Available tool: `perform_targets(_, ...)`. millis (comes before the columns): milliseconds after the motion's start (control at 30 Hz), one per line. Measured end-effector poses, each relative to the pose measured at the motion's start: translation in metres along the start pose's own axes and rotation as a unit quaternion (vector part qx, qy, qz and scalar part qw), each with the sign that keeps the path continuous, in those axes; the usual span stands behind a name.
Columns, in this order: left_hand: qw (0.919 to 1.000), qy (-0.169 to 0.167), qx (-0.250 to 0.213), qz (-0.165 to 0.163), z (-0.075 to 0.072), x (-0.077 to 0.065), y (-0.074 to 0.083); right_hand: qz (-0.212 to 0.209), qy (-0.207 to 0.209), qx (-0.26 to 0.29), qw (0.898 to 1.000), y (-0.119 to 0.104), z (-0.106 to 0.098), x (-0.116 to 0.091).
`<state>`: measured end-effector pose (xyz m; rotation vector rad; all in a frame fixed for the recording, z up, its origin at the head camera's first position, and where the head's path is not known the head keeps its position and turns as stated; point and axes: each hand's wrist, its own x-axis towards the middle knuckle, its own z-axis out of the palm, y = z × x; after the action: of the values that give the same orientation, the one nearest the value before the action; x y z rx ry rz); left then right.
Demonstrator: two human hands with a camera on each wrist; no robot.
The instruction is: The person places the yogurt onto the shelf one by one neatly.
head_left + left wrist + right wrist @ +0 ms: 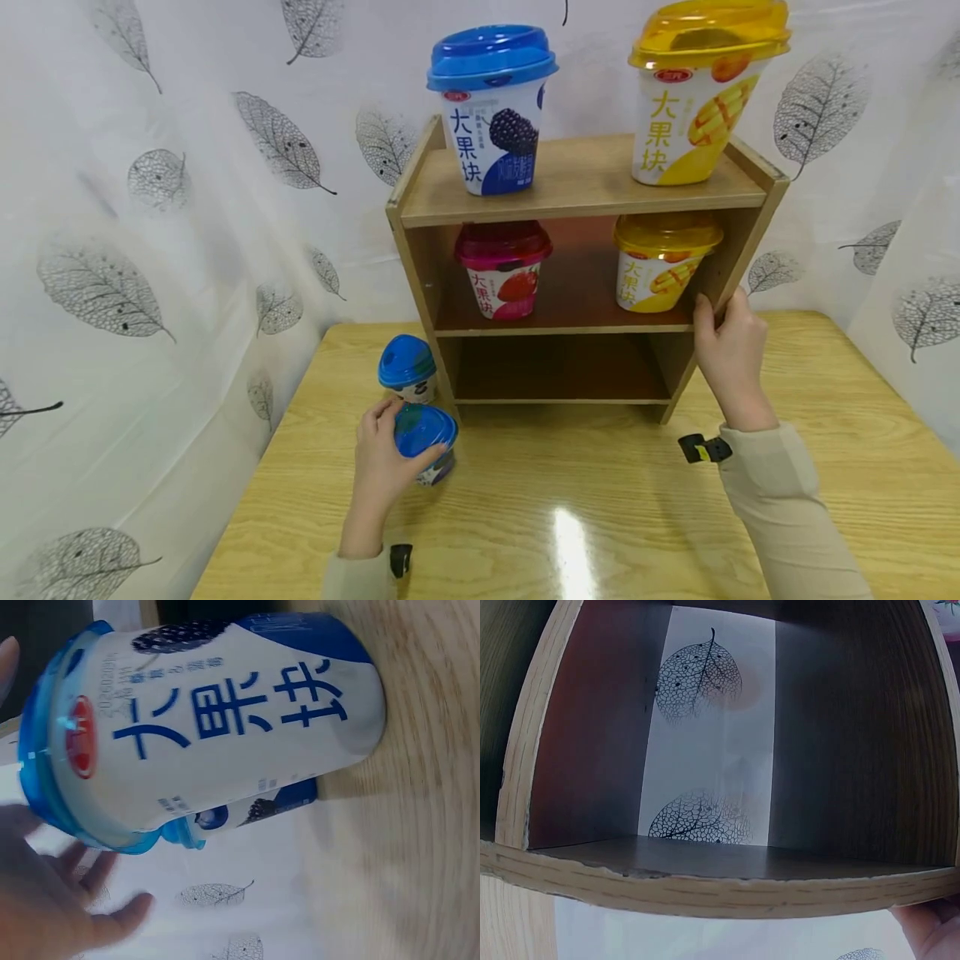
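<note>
My left hand (386, 458) is at a yogurt cup with a blue lid (427, 429), thumb in front of the lid and fingers along its left side. In the left wrist view this cup (225, 720), printed with a blackberry, has its base on the wooden table, and the hand's fingers (112, 922) are spread loosely near the lid. Behind it stands a second blue-lidded cup (407, 367), beside the shelf's left foot. My right hand (731, 354) grips the right side panel of the wooden shelf (570, 329), thumb at the front edge.
On the shelf's top stand a blue-lidded cup (495, 117) and a yellow-lidded cup (686, 108). The middle level holds a red-lidded strawberry cup (504, 275) and another yellow-lidded cup (660, 267). A leaf-patterned sheet (187, 250) hangs behind the table (510, 517).
</note>
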<state>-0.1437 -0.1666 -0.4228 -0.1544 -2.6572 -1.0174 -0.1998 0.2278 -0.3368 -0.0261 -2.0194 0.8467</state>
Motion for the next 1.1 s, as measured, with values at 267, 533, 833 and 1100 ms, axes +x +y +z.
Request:
perform_targets(267, 0.9940, -0.025, -0.025, -0.103, -0.004, -0.009, 0.000, -0.004, 0.003, 0.001, 1.000, 0.000, 0.001, -0.001)
perform_targets(533, 0.9934, -0.017, -0.065, -0.093, -0.005, -0.013, -0.006, -0.006, 0.002, 0.003, 1.000, 0.000, 0.001, -0.001)
perform_targets(833, 0.9885, -0.020, -0.128, -0.079, -0.005, -0.014, -0.015, -0.007, 0.004, 0.002, 1.000, 0.000, 0.001, -0.001)
perform_targets(1100, 0.9649, -0.088, -0.218, -0.117, -0.001, -0.017, -0.025, -0.003, 0.000, 0.005, 1.000, 0.001, 0.001, -0.001)
